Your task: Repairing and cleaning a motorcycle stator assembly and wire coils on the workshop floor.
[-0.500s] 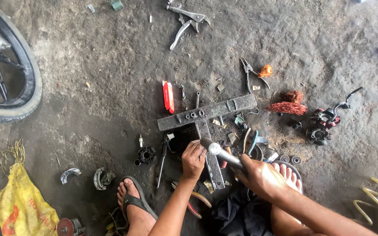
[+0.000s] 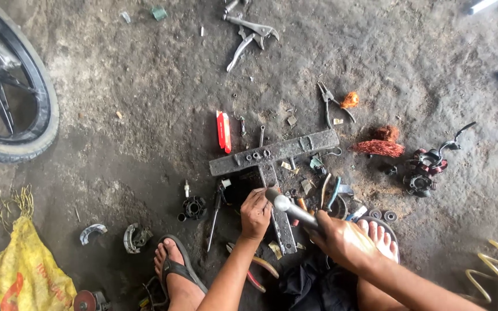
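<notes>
Work looks to be in the middle, not near its end. On the floor (image 2: pixel 145 103) lies a dark metal bar (image 2: pixel 275 151) shaped like a T, and all is told from that bar. The left hand (image 2: pixel 256 213) is closed on a small part and presses it down on the bar's stem; the part is too hidden to tell what it is. The right hand (image 2: pixel 341 239) is wrapped tight around a hammer (image 2: pixel 286 204), whose head sits just beside the left hand, right over the stem.

Many things lie loose around the bar, so much seems left to do. A red tool (image 2: pixel 223 131) lies just left of the bar's top. Pliers (image 2: pixel 328 101) lie above its right end. Copper wire (image 2: pixel 378 147) sits to the right, and a coil part (image 2: pixel 425 170) lies farther right. A black gear (image 2: pixel 193 207) lies to the left of the stem. A wheel (image 2: pixel 15 109) stands far left, and a yellow bag (image 2: pixel 27 270) lies below the wheel.
</notes>
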